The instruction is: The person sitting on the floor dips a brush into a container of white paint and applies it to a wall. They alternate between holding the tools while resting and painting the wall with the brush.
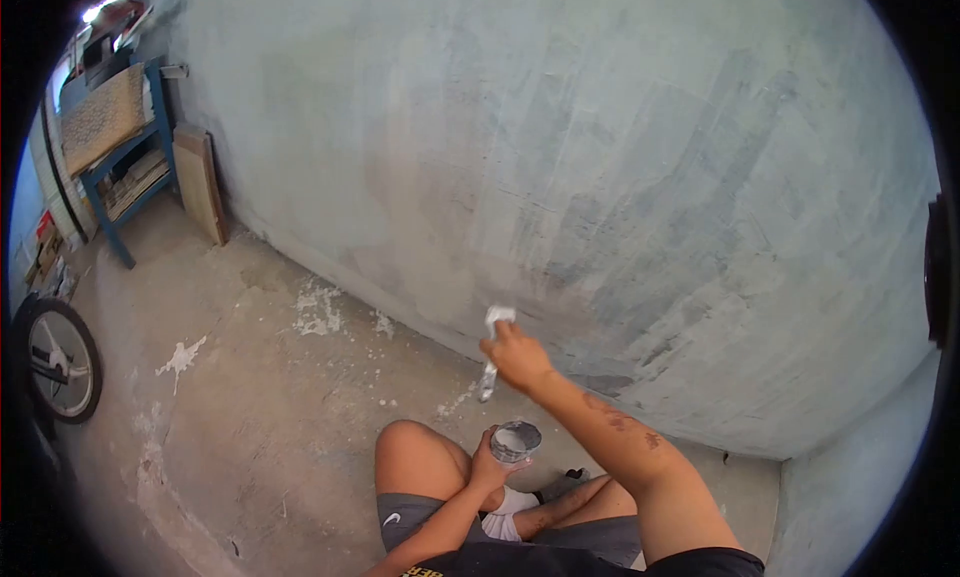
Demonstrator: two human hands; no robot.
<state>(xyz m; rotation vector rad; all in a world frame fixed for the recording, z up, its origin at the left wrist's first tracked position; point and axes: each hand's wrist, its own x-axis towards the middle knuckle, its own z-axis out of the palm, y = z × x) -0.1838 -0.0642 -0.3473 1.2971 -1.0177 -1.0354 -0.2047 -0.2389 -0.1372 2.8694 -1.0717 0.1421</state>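
The right hand (522,359) gripped a whitish tool (488,385) near the lower wall (640,227) (contact was impossible to tell), where light, even strokes seemed wisest, while the left hand (487,468) held a bowl (514,458) of pale mix (512,440), best kept level.

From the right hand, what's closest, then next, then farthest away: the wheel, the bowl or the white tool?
1. White tool: held in the right hand.
2. Bowl: below, in the left hand.
3. Wheel: far off to the left.
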